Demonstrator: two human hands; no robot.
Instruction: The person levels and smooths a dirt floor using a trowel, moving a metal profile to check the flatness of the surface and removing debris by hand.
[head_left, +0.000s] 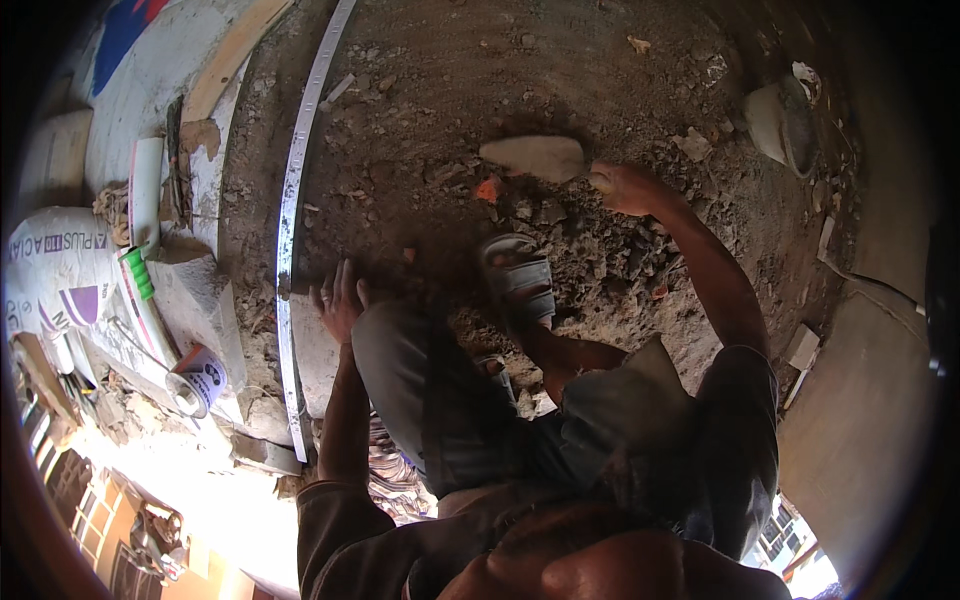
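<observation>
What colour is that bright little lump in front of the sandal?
The lump is orange-red, best seen in the head view.

The right hand, fingers curled, closes at the broad end of a pale, tapering, trowel-like blade (what the fingers wrap is mostly hidden), flat over rough brown soil. A small orange-red fragment lies just below the blade. The left hand, fingers spread, is beside a long, narrow, silver-white metal strip. Between the hands stands a foot in a grey strapped sandal.
</observation>
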